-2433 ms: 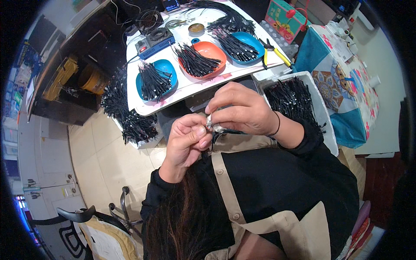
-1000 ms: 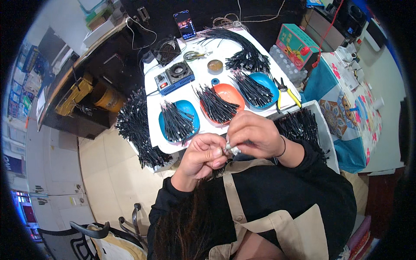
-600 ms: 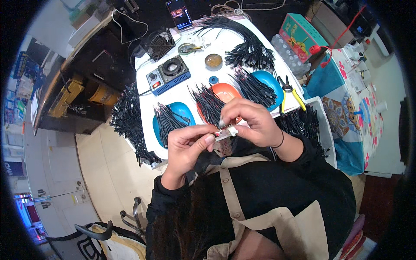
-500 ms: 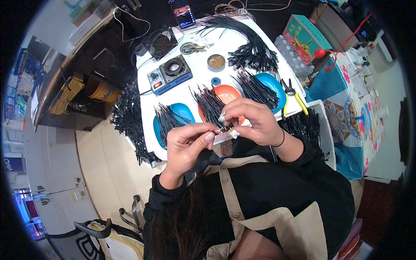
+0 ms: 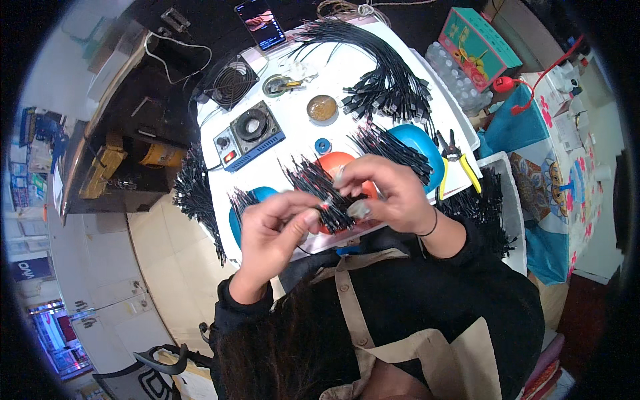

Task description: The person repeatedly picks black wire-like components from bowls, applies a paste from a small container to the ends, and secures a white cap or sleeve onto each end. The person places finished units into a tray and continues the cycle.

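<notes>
My left hand (image 5: 275,225) is closed, with thumb and index finger pinching the end of a thin black cable (image 5: 325,203) where a bit of red shows. My right hand (image 5: 395,195) hovers beside it with thumb and forefinger apart; both tips wear pale coverings. Between and beneath the hands lies a bundle of short black cables (image 5: 308,175) in an orange tray (image 5: 335,160). More black cables (image 5: 393,152) lie across a blue tray (image 5: 417,143) to the right. Another blue tray (image 5: 264,193) with cables is partly hidden behind my left hand.
On the white table (image 5: 293,127) are a small heater-like device (image 5: 250,137), a fan (image 5: 233,83), a round amber tin (image 5: 322,109), a blue ring (image 5: 323,145) and a large cable bundle (image 5: 393,73). Yellow-handled cutters (image 5: 460,167) lie right. A lit phone (image 5: 261,25) stands at the back.
The view has shifted slightly. My hands stay close together over the orange tray, with the left a little lower and further left. More of the cable bundle shows between them.
</notes>
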Action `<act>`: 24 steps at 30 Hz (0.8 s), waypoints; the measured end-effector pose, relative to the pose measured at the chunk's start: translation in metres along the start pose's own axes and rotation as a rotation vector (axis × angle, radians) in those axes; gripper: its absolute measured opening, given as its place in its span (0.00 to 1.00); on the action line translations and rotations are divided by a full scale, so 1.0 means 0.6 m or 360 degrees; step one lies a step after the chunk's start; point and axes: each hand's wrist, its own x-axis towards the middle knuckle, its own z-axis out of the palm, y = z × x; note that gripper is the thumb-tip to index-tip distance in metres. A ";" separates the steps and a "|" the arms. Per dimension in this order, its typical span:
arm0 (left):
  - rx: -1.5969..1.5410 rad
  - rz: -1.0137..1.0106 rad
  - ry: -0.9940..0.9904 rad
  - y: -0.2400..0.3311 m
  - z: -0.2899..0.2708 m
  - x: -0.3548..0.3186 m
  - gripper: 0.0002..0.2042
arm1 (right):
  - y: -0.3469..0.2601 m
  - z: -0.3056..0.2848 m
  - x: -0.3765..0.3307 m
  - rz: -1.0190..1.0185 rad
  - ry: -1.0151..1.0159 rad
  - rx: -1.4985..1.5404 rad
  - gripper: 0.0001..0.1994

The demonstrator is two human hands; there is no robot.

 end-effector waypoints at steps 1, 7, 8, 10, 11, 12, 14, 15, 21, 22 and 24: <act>0.0035 -0.0006 0.0059 0.006 -0.003 0.012 0.07 | 0.010 -0.008 0.000 -0.0001 0.0104 0.0142 0.18; 0.1111 0.0541 0.0238 -0.025 -0.023 0.181 0.03 | 0.049 -0.041 -0.019 0.0201 0.0096 -0.0169 0.11; 0.1313 0.0549 0.0204 -0.039 -0.023 0.207 0.02 | 0.054 -0.040 -0.022 0.0150 0.0104 -0.0209 0.11; 0.1573 0.0572 0.0106 -0.068 -0.024 0.253 0.04 | 0.058 -0.041 -0.031 0.0278 -0.0018 -0.0226 0.10; 0.1688 0.0580 0.0065 -0.082 -0.024 0.269 0.05 | 0.059 -0.042 -0.035 0.0325 -0.0073 -0.0230 0.10; 0.1697 0.0625 0.0056 -0.096 -0.025 0.281 0.05 | 0.061 -0.043 -0.038 0.0360 -0.0119 -0.0222 0.10; 0.1743 0.0609 0.0022 -0.120 -0.026 0.299 0.04 | 0.064 -0.046 -0.044 0.0365 -0.0142 -0.0200 0.10; 0.1751 0.0633 0.0010 -0.129 -0.027 0.306 0.04 | 0.066 -0.048 -0.046 0.0368 -0.0155 -0.0191 0.10; 0.1897 0.0541 -0.0085 -0.152 -0.028 0.333 0.06 | 0.075 -0.051 -0.054 0.0258 -0.0205 -0.0163 0.10; 0.1927 0.0504 -0.0098 -0.152 -0.027 0.336 0.06 | 0.076 -0.052 -0.055 0.0236 -0.0202 -0.0149 0.10; 0.1990 0.0440 -0.0116 -0.150 -0.026 0.340 0.06 | 0.076 -0.052 -0.057 0.0221 -0.0211 -0.0130 0.09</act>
